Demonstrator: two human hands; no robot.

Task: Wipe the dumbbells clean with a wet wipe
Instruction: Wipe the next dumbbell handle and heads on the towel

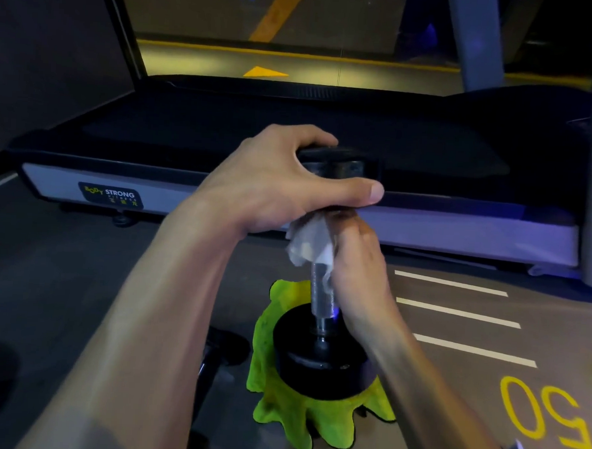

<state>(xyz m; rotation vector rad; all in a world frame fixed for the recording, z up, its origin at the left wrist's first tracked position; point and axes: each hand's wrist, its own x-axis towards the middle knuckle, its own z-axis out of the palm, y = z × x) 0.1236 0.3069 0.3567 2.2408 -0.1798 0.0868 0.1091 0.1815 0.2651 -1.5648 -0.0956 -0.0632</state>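
The dumbbell (320,328) stands on end on a yellow-green cloth (278,405) on the floor. The left hand (276,182) grips its upper weight. The right hand (357,272) wraps a white wet wipe (309,242) around the metal handle. The treadmill (220,193) behind reads "BODY STRONG". The floor (450,387) is marked "50" in yellow.

"BODY STRONG" on treadmill (289,203); "50" on floor (450,387).

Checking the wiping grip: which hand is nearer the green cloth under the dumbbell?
Right. The right hand wraps the wipe around the handle, above the green cloth; the left hand grips the top head.
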